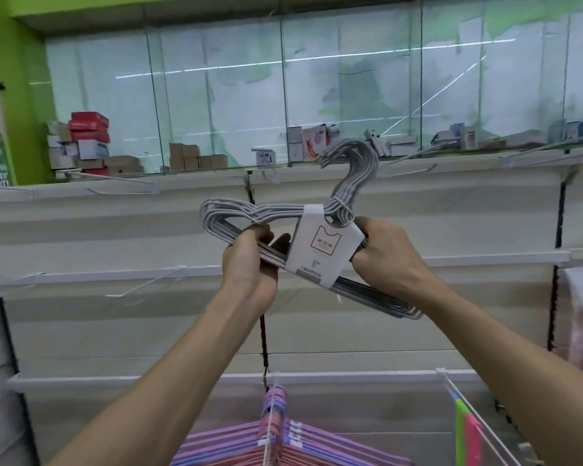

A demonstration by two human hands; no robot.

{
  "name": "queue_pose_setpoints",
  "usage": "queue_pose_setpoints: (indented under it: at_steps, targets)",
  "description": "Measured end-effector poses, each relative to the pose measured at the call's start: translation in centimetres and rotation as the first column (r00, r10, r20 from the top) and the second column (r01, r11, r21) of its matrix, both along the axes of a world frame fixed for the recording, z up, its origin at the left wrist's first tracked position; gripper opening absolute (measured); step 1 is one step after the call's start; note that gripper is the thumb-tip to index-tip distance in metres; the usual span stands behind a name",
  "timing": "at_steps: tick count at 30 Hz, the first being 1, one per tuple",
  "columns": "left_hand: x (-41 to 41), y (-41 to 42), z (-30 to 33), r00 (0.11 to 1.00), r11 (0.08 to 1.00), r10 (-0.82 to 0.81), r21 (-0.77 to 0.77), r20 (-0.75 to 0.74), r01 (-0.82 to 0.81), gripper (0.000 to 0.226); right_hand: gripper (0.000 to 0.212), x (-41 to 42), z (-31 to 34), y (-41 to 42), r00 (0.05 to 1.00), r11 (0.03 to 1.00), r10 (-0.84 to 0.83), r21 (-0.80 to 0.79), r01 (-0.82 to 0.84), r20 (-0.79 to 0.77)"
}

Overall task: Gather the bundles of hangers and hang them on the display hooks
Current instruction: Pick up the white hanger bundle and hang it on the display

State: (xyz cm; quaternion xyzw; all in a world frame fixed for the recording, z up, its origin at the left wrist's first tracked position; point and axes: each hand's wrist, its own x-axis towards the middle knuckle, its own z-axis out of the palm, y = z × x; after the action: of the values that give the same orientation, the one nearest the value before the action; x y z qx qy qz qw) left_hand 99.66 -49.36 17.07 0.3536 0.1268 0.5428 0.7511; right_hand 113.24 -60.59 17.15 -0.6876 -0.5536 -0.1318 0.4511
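- A bundle of grey hangers (249, 213) sits at frame centre, tilted, its hooks up toward 1 o'clock and its bottom bar running down toward 4 o'clock.
- A white card label (320, 252) wraps round the bundle's middle.
- The left hand (249, 264) grips the bundle's left part, fingers curled over the wires.
- The right hand (384, 253) grips the bundle just right of the label, fingers curled round it.
- At 9 o'clock an empty display hook (145, 284) juts from the white wall panel.
- At 6 o'clock pink and purple hangers (283, 442) hang on a hook.
- At 12 o'clock, small boxes (88, 136) stand behind glass.
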Motion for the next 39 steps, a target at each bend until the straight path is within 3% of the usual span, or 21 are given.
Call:
queue_pose_setpoints:
  at_steps: [7, 9, 11, 16, 22, 39]
  targets:
    - [-1.4, 5.6, 0.2, 0.996, 0.997, 0.061, 0.059, -0.068, -0.057, 0.012, 0.028, 0.3, 1.7, 3.5, 0.997, 0.998, -0.002, -0.064, 0.006, 0.075]
    - [-1.2, 7.1, 0.1, 0.991, 0.991, 0.096, 0.099, -0.092, -0.087, 0.038, 0.026, 1.2, 1.9, 4.7, 0.997, 0.997, 0.009, -0.080, -0.002, 0.081]
    - [-0.6, 8.3, 0.2, 0.983, 0.983, 0.143, 0.132, -0.117, -0.128, 0.050, 0.024, 2.3, 2.3, 6.2, 0.996, 0.995, 0.022, -0.094, -0.013, 0.089]
    - [1.1, 11.2, 1.4, 0.972, 0.979, 0.155, 0.162, -0.176, -0.126, 0.033, 0.028, 5.1, 3.6, 10.0, 0.993, 0.994, 0.073, -0.093, -0.064, 0.089]
    - [4.1, 15.3, 2.6, 0.980, 0.983, 0.138, 0.141, -0.144, -0.118, 0.019, 0.030, 8.5, 5.4, 14.7, 0.988, 0.991, 0.083, -0.117, -0.068, 0.133]
    - [6.4, 25.8, 3.4, 0.992, 0.996, 0.077, 0.060, -0.099, -0.071, 0.017, 0.013, 10.6, 7.2, 25.0, 0.968, 0.985, 0.132, -0.140, -0.104, 0.213]
